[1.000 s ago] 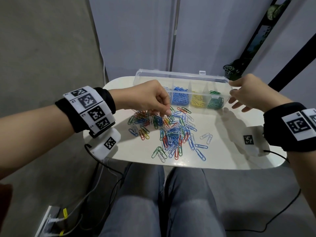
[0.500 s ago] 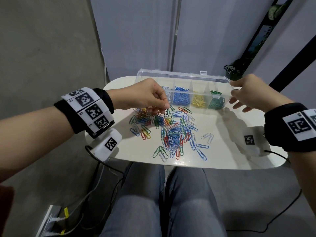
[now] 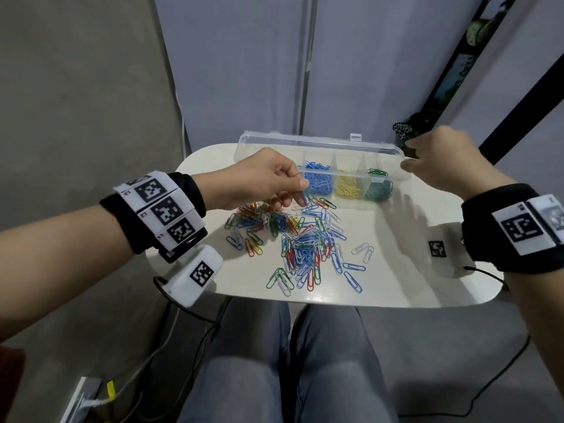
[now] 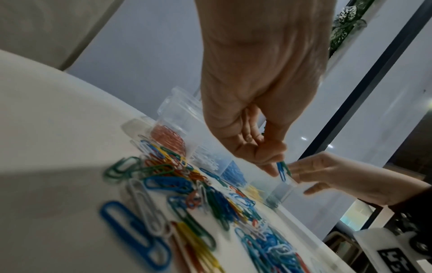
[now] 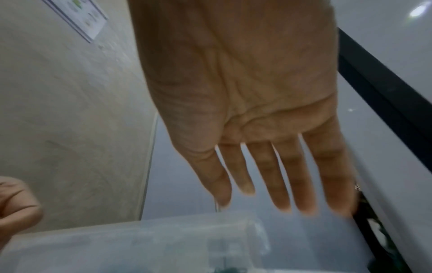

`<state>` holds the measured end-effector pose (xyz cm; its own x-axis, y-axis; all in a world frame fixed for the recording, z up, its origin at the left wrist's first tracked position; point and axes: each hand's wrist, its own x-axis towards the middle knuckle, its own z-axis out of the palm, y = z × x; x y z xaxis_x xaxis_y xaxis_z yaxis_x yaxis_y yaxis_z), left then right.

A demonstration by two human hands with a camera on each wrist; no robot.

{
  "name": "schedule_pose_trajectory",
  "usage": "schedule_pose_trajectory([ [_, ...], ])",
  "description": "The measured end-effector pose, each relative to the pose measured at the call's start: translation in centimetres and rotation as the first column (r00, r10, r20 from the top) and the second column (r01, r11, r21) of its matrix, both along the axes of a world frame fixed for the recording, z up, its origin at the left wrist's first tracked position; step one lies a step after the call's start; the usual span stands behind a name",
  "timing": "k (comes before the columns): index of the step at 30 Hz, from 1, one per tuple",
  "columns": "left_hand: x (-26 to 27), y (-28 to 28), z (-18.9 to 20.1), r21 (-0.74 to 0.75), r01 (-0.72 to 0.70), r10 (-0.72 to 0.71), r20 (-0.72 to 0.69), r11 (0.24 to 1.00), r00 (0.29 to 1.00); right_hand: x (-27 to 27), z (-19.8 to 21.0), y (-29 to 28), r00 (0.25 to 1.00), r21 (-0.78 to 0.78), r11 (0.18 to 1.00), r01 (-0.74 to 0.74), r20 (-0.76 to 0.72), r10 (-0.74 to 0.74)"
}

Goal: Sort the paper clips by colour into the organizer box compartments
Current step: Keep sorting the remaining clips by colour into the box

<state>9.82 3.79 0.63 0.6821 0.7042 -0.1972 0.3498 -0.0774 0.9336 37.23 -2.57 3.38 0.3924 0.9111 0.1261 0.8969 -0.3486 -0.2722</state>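
On the white table [image 3: 396, 288], which filled the middle of the head view, a clear organizer box [image 3: 320, 148] was set along the far edge with its lid raised. Its compartments were seen to hold red, white, blue [image 3: 319, 181], yellow [image 3: 348, 187] and green [image 3: 378, 190] clips, from left to right. Nearer than the box, a loose pile of mixed paper clips [image 3: 302, 242] was spread across the middle of the table. The right hand [image 3: 442, 163] was held at the right end of the box, its fingers [image 5: 282, 184] straight and apart, nothing gripped. The left hand [image 3: 262, 181] was raised over the far left of the pile, and a blue and a green clip [image 4: 282, 170] were pinched between its thumb and fingertips, just in front of the box.
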Motion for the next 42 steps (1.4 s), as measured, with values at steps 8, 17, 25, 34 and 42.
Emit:
schedule_pose_trajectory([
  [8,1.3,-0.6,0.0,-0.064,-0.015,0.020,0.083,0.998,0.996,-9.4,-0.7,-1.7,0.699,0.241,0.946,-0.215,-0.639,0.321],
  [17,0.9,-0.8,-0.5,-0.159,-0.040,0.067,0.169,0.986,0.983,-10.1,-2.1,-1.4,0.503,0.201,0.972,-0.120,-0.832,0.234],
  [25,0.2,-0.5,-0.4,0.072,0.012,-0.013,0.014,0.997,1.000,-8.6,-1.2,-1.2,0.646,0.246,0.966,-0.082,-0.725,0.239],
  [34,-1.6,1.8,1.2,0.598,-0.055,0.143,-0.100,0.800,0.985,-2.3,0.1,0.9,0.869,0.336,0.932,0.134,-0.492,0.052],
  [42,-5.4,6.6,0.5,0.509,-0.252,0.437,-0.285,0.823,0.853,-2.7,-0.9,0.9,0.908,0.342,0.939,0.048,-0.405,0.101],
])
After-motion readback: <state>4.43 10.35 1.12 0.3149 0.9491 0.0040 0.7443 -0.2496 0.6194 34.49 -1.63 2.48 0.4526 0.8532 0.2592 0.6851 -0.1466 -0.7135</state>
